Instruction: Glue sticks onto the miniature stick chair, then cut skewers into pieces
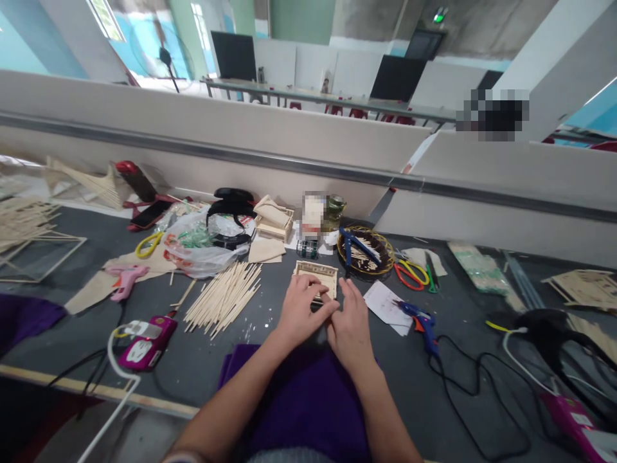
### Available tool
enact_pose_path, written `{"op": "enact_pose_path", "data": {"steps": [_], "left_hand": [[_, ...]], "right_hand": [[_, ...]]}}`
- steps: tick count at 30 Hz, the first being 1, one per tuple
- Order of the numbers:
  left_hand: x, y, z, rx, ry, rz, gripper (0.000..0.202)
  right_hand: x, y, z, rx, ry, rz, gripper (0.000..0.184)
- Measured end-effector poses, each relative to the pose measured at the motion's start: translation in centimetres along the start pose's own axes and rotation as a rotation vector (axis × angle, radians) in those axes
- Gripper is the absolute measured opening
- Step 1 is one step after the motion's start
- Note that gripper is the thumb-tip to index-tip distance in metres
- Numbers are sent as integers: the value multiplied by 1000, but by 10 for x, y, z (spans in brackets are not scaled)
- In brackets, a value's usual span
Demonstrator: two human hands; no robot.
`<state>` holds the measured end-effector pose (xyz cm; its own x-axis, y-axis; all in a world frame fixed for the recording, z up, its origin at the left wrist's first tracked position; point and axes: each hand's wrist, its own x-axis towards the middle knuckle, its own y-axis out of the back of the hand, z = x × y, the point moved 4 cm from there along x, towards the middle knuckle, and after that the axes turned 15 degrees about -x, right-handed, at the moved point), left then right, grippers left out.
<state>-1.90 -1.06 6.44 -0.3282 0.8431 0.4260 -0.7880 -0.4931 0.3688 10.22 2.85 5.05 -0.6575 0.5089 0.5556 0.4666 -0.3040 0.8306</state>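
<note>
A small tray-like model of thin wooden sticks (317,269) stands on the dark tabletop in front of me. My left hand (303,307) is closed over its near left side, fingers bent across the rim and thumb pointing right. At its near right corner my right hand (351,325) holds on, with the longer fingers reaching forward along its side. The two thumbs come close together, and they hide the model's near edge. Left of my hands lies a loose pile of wooden sticks (224,297). A purple cloth (299,399) spreads beneath my forearms.
A blue glue gun (424,326) with a trailing black cord lies right of white paper (388,307). Behind are a basket (385,254) with blue pliers (359,244), a plastic bag (202,247) and another stick model (274,222). A pink glue gun (126,278) and magenta power strip (148,344) lie left.
</note>
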Motion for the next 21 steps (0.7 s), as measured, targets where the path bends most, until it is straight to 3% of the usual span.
{"op": "enact_pose_path", "data": {"steps": [4, 6, 8, 14, 17, 21], "left_hand": [[6, -2, -10, -199, 74, -80, 21], [11, 7, -14, -275, 90, 10, 24], [16, 24, -20, -296, 104, 182, 23], [30, 70, -42, -446, 153, 522, 24], [32, 78, -43, -461, 174, 596, 27], [31, 75, -35, -473, 184, 567, 26]], "right_hand": [[-5, 7, -3, -16, 97, -99, 40], [-7, 10, -3, -7, 137, -138, 43], [-10, 15, 0, -2, 160, -169, 44], [-18, 30, 10, -15, 128, -244, 45], [-19, 36, 13, -33, 118, -264, 45], [-18, 57, 20, 18, 97, -210, 37]]}}
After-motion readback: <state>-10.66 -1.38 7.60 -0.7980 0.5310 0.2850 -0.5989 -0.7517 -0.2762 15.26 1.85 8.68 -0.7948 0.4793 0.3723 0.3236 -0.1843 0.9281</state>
